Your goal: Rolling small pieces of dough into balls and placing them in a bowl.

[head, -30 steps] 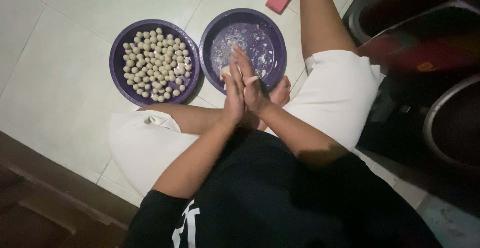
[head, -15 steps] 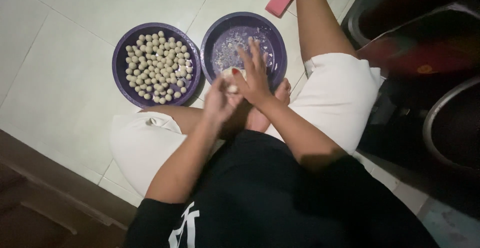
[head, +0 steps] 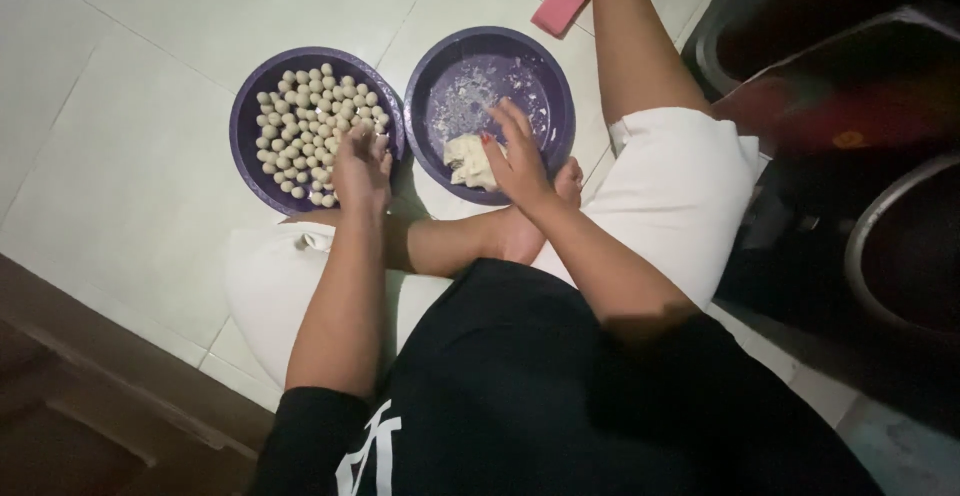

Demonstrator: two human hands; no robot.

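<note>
Over the near rim of the left purple bowl [head: 250, 156], the left hand [head: 362, 168] hangs palm down with its fingers loosely spread and pointing away from the body, their tips above the nearest of the small pale dough balls [head: 312, 126] that cover that bowl's floor; whether it pinches a ball underneath cannot be told from above. Its forearm runs straight back toward the black shirt [head: 560, 396], elbow bent close to the body. Beside it, the right hand [head: 518, 156] reaches into the right purple bowl [head: 545, 76], fingers open and splayed, palm turned down over the bowl's near side, with its fingertips just beside the lump of pale dough [head: 468, 162] that lies against the near wall; the hand looks to touch the lump's edge, but a grip on it is not visible. That forearm slants in from the right, crossing above a bare foot [head: 540, 218] tucked under the bowls. Smears of flour whiten the right bowl's floor beyond the lump. Both bowls stand touching, side by side, on pale floor tiles [head: 130, 186]. White shorts [head: 670, 196] cover the person's folded legs on either side, and one bare shin stretches past the right bowl toward a pink sponge-like block [head: 560, 3] lying on the tiles beyond it. Dark metal vessels [head: 900, 246] sit at the far right.
</note>
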